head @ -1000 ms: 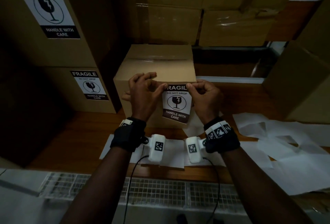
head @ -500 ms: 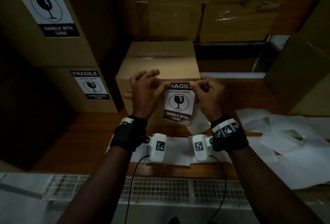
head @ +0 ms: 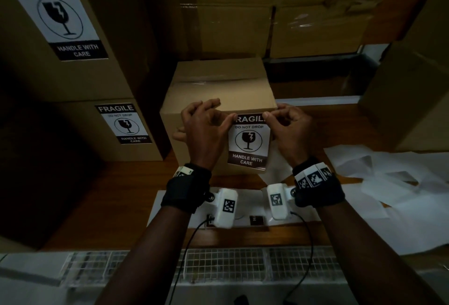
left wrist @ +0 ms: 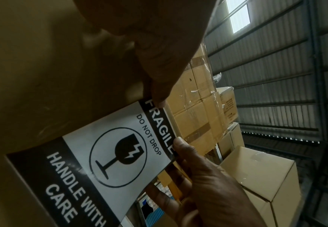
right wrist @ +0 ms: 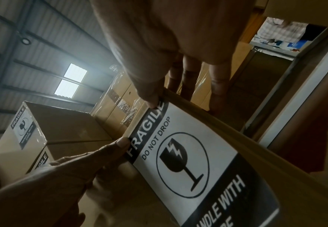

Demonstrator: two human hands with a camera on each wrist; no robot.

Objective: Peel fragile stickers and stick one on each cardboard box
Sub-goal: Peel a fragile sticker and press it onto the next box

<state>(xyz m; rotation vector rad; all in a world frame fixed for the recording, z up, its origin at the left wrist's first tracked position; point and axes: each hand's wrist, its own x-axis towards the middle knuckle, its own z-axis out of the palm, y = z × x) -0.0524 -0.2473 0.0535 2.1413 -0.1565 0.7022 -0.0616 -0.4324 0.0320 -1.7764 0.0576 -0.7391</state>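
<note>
Little moved: left hand (head: 206,132) and right hand (head: 289,132) still pinch sticker (head: 249,144) above wooden table (head: 116,190).

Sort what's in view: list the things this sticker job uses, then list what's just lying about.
In use:
- fragile sticker, pinched at its top corners by the left hand and right hand
- small cardboard box behind it
- two labelled boxes stacked at left, already done

Lying about:
- loose white backing sheets on the wooden table
- taped cartons at the back
</note>
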